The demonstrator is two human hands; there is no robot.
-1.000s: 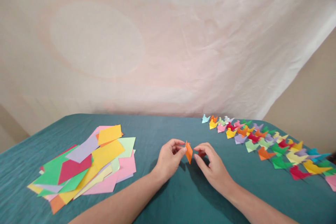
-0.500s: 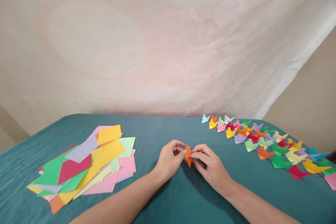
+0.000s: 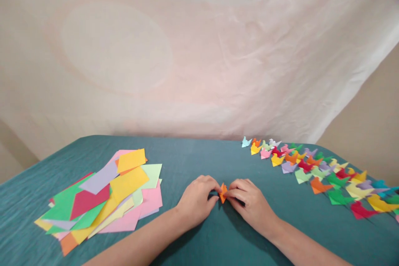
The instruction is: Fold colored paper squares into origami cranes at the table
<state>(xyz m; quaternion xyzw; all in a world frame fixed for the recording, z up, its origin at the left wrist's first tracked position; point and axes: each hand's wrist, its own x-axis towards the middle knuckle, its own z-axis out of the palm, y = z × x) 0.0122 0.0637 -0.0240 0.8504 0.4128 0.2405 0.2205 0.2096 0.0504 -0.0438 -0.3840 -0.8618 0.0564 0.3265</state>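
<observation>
Orange paper, folded small into a narrow, sharp-pointed diamond, stood at the middle of the near part of the table, between the two hands. The left hand was curved, its index fingertip touching the left edge of the orange folded piece; a slim gap showed between index finger and thumb, and whether the thumb pressed the paper too could not be told. The right hand had its fingers and thumb nearly closed, pinching the piece's right edge. Fingertips alone met the paper, probably because something so small and light would crumple under a fuller grasp, and holding it from opposite sides presumably kept it steady. Whether its lower tip rested on the cloth was unclear.

To the left lay a loose heap of coloured paper sheets, flat, smooth and straight-edged, in yellow, green, pink, lilac, red and orange. Their haphazard overlap left many corners exposed, which likely made single sheets easy to lift. To the right, folded paper birds stood in slanting rows, from a pale blue bird at the far end to a red bird nearer, with crisp creases and pointed tails. They stood well apart from the hands, perhaps so that a forearm would not crush them.

The dark teal tablecloth was matte and lightly rippled at the left; behind it hung a pale, wrinkled backdrop sheet, faintly pinkish.
</observation>
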